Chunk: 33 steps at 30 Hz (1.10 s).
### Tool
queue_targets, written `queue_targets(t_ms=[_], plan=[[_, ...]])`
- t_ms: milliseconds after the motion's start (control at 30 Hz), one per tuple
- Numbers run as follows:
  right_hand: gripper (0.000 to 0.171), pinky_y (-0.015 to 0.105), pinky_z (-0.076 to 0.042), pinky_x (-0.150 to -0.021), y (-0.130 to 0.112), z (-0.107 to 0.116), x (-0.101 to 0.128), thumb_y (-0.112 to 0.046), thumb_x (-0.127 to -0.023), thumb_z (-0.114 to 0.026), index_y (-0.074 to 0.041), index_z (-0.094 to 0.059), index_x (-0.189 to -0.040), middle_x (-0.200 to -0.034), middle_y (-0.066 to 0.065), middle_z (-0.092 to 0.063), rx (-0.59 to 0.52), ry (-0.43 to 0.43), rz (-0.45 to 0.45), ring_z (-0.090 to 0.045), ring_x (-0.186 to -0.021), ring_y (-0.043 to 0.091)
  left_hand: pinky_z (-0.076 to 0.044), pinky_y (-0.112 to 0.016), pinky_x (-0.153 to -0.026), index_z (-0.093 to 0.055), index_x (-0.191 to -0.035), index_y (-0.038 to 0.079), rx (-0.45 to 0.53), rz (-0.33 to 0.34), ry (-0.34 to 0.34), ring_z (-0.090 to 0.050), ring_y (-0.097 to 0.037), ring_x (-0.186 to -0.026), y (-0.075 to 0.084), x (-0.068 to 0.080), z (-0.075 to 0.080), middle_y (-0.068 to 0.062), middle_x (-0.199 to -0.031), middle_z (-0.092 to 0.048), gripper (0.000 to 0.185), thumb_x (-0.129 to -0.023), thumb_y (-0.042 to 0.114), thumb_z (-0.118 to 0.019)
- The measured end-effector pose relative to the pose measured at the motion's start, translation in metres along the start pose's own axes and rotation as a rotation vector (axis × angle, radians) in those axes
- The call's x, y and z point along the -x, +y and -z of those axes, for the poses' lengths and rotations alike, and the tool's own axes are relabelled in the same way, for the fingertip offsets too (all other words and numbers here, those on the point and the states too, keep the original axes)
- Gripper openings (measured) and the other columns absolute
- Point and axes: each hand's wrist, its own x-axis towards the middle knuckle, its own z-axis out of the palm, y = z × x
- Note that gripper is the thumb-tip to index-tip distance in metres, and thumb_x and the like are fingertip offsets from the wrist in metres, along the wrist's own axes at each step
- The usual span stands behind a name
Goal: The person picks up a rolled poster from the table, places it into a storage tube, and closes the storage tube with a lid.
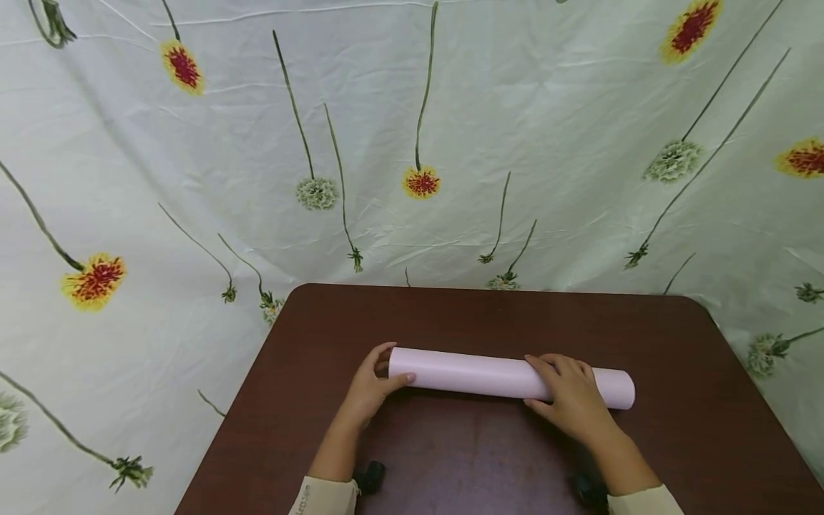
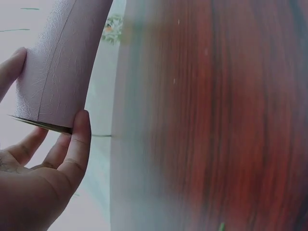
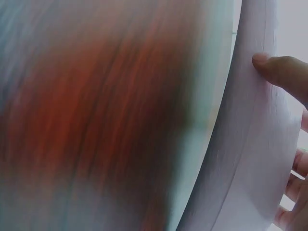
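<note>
A pale pink paper roll (image 1: pixel 476 375) lies sideways on the brown table (image 1: pixel 489 322), a little nearer the front edge. My left hand (image 1: pixel 385 370) grips its left end, thumb on the near side and fingers curled behind it. In the left wrist view the thumb (image 2: pixel 79 139) touches the roll's open end (image 2: pixel 57 72). My right hand (image 1: pixel 553 388) curves over the top of the roll near its right end. The right wrist view has its thumb (image 3: pixel 284 72) pressed against the roll (image 3: pixel 250 159).
A white cloth printed with yellow and green flowers (image 1: pixel 418 143) hangs behind and around the table. The table's rounded back corners (image 1: pixel 302 293) meet the cloth. Dark wrist cameras (image 1: pixel 370 476) sit by my cream sleeves.
</note>
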Motion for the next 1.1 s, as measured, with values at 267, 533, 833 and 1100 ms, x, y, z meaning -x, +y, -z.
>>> queue_targets(t_ms=[267,533,833,1100], plan=[[0.078,0.065,-0.029,-0.105,0.012,0.011,0.007,-0.044,-0.073,-0.088,-0.013,-0.060,-0.138,-0.126,0.019,-0.061,0.038,-0.030,-0.147,-0.053,-0.123,0.041,-0.054,-0.036,-0.093,-0.045,-0.151,0.016,-0.007,0.042,0.023,-0.054,-0.036,-0.133,0.018,0.006,0.014,-0.018,-0.148,-0.052,0.077,-0.084,0.015,-0.083],[0.074,0.070,-0.035,-0.100,0.026,0.018,0.016,-0.041,-0.076,-0.087,-0.006,-0.060,-0.135,-0.130,0.030,-0.054,0.010,0.022,-0.229,-0.052,-0.118,0.054,-0.053,-0.033,-0.095,-0.042,-0.153,0.017,-0.007,0.028,0.033,-0.052,-0.035,-0.135,0.001,-0.003,0.026,-0.016,-0.152,-0.049,0.080,-0.085,0.022,-0.083],[0.095,0.071,-0.043,-0.094,0.036,0.023,0.026,-0.060,-0.092,-0.064,0.000,-0.027,-0.156,-0.148,0.040,-0.034,-0.185,-0.217,-0.456,-0.046,-0.127,0.061,-0.020,-0.060,-0.123,-0.039,-0.157,0.026,-0.133,0.062,0.024,-0.026,-0.035,-0.152,-0.010,-0.011,0.032,-0.013,-0.163,-0.034,0.083,-0.086,0.035,-0.081],[0.091,0.071,-0.040,-0.099,0.038,0.022,0.026,-0.050,-0.095,-0.066,0.003,-0.024,-0.156,-0.148,0.042,-0.033,-0.248,-0.211,-0.440,-0.044,-0.129,0.061,-0.021,-0.063,-0.122,-0.031,-0.160,0.027,-0.178,0.077,-0.027,-0.019,-0.039,-0.155,-0.010,-0.015,0.032,-0.016,-0.165,-0.030,0.082,-0.091,0.036,-0.076]])
